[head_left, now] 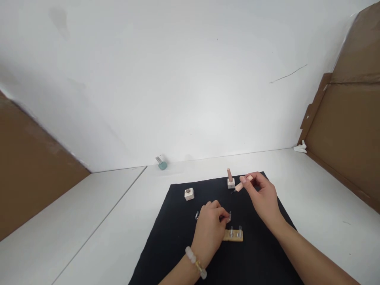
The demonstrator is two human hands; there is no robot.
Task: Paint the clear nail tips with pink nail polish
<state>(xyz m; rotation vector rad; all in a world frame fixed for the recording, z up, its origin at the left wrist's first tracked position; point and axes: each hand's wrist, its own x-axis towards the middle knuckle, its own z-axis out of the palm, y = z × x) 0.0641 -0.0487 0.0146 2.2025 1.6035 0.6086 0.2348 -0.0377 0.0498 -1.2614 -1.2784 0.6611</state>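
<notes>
The **right hand** [261, 197] is curled closed around a **pink-handled tool** [244, 183], held between thumb and fingers, with its thin dark tip [233, 191] pointing down and left just beside a **white block with a pink peg** [230, 182] standing upright on it. The **left hand** [209, 231] is bent over with its fingers drawn together, and the **fingertips** [222, 217] sit against a **small clear piece** [229, 216]; I cannot tell whether they actually grip it. A **beaded bracelet** [192, 257] circles the left wrist.

Just below, the left hand hides the near-left end of a **wooden strip** [234, 236], which carries **two clear pegs** [235, 232]. A **loose clear piece** [196, 215] sits just past the left hand's knuckles. All of this lies on a **black cloth** [178, 245], along with a **white block with a dark round inset** [189, 194].

Off the cloth, a **teal object with a metal top** [162, 164] stands by the **white wall** [190, 79] on a **white table** [320, 186]. A **crumpled white scrap** [300, 148] sits in the corner against a **cardboard panel** [347, 130].
</notes>
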